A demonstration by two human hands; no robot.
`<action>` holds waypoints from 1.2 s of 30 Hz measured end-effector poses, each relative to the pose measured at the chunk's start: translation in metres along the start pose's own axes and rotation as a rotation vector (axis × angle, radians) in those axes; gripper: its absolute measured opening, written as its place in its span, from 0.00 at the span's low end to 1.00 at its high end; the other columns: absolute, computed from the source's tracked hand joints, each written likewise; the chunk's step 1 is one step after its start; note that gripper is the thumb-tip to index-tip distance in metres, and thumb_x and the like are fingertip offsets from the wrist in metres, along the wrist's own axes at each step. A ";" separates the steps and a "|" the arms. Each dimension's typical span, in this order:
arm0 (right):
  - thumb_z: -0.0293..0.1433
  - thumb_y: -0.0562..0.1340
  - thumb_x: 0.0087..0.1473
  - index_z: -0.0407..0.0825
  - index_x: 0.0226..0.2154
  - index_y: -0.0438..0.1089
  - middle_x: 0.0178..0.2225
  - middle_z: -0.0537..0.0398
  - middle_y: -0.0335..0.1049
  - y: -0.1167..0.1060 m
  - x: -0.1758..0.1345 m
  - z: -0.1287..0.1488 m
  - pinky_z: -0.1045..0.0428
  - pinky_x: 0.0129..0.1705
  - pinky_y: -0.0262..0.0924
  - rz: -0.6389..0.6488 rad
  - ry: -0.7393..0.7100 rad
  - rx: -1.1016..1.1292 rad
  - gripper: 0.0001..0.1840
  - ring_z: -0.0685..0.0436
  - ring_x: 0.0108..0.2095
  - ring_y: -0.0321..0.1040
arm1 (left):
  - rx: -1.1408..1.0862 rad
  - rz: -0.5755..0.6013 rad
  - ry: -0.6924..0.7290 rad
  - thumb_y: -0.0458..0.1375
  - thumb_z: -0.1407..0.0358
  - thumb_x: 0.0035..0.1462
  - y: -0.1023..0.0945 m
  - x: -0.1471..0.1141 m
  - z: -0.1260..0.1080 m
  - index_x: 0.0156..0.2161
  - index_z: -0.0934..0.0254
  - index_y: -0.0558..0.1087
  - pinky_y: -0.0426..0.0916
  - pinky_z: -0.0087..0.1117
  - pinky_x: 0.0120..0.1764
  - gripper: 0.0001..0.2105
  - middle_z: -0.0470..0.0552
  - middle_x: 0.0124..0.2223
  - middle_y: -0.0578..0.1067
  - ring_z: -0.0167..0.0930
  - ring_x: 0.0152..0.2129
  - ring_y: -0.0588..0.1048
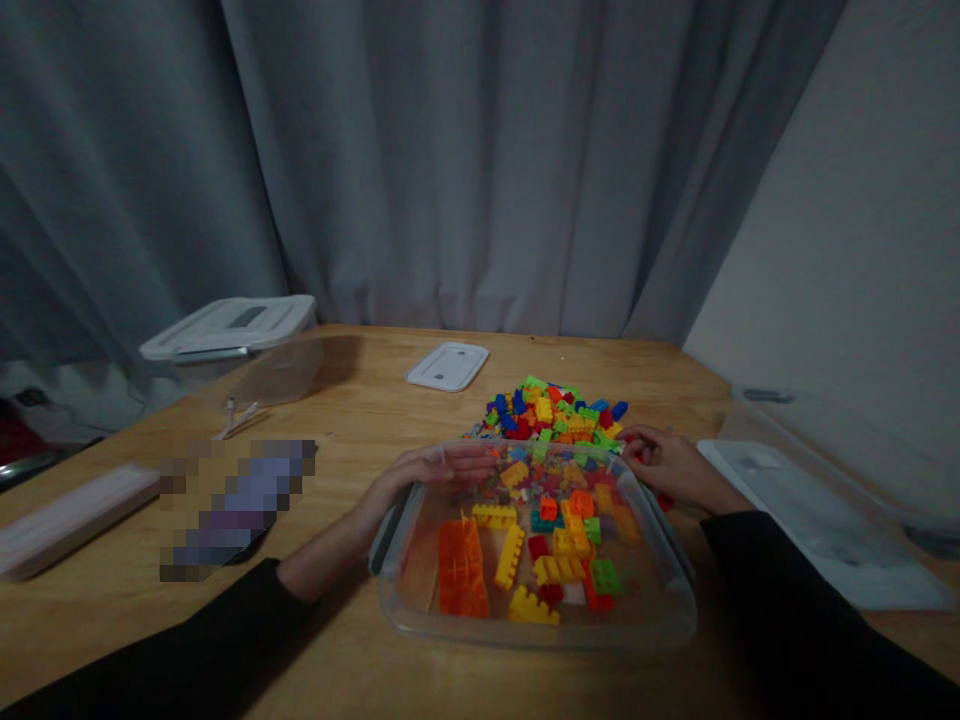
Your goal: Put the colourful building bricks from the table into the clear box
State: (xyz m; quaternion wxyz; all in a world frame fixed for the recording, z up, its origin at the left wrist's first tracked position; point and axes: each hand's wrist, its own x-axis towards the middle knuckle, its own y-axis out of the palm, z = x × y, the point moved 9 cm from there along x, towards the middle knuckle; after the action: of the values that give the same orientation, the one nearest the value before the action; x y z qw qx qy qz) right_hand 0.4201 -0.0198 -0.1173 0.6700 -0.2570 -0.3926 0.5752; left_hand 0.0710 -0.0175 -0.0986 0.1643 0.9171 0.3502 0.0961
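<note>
We have both hands out over the wooden desk [356, 430], one on either side of the clear tub [536, 636] that sits right in front of us. Our left hand [437, 466] is at the tub's far left corner, fingers straight and side by side along its far edge; whether it grips the plastic, we cannot tell. Our right hand [664, 462] is just beyond the far right corner, fingers curled in at the right edge of the brick pile [553, 412]. Red shows by its fingertips, but we cannot tell whether it holds a brick.

Inside the tub we see a large orange piece [461, 570] on the left, several yellow bricks [510, 556] near the middle, and green, red and orange ones toward the right. The mixed pile lies on the desk just behind the tub.

Farther back we have a small white lid [448, 367] lying flat. To our left stand a clear box with a white lid [236, 325], a white cable [238, 418] near it, a long pale case [82, 520], and a pixelated item [244, 500] that we cannot make out. A second clear container [817, 440] is to our right, and a grey curtain [480, 180] hangs behind the desk.
</note>
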 end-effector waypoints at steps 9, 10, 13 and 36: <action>0.29 0.63 0.49 0.49 0.47 0.76 0.35 0.53 0.80 0.004 -0.002 0.002 0.51 0.32 0.66 0.038 0.012 -0.002 0.20 0.45 0.30 0.73 | 0.033 0.003 0.012 0.53 0.66 0.59 0.000 -0.001 -0.002 0.59 0.67 0.76 0.52 0.55 0.68 0.24 0.61 0.67 0.71 0.50 0.66 0.65; 0.29 0.62 0.50 0.50 0.47 0.76 0.35 0.53 0.79 0.003 -0.002 0.003 0.51 0.32 0.66 0.034 0.008 -0.011 0.20 0.45 0.30 0.73 | 0.034 -0.001 0.012 0.53 0.66 0.58 0.000 -0.001 -0.002 0.59 0.67 0.76 0.52 0.56 0.68 0.24 0.62 0.67 0.71 0.51 0.66 0.65; 0.30 0.62 0.52 0.50 0.47 0.76 0.35 0.53 0.79 -0.001 -0.003 0.006 0.50 0.32 0.67 0.019 -0.007 -0.027 0.19 0.44 0.30 0.73 | 0.038 0.014 0.002 0.53 0.66 0.59 0.001 -0.001 -0.002 0.59 0.67 0.76 0.50 0.56 0.68 0.24 0.61 0.67 0.71 0.50 0.66 0.65; 0.49 0.73 0.49 0.51 0.47 0.76 0.43 0.47 0.80 -0.022 -0.005 0.016 0.41 0.51 0.72 -0.092 -0.013 0.529 0.27 0.38 0.44 0.78 | 0.052 0.002 -0.006 0.54 0.66 0.59 0.000 0.000 -0.004 0.58 0.64 0.77 0.52 0.59 0.68 0.23 0.59 0.66 0.71 0.51 0.66 0.65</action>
State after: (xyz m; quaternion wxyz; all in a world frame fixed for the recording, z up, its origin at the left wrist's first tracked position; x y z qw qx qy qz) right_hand 0.4194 -0.0305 -0.0925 0.7366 -0.0511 -0.2442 0.6286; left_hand 0.0699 -0.0167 -0.0950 0.1413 0.9218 0.3510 0.0845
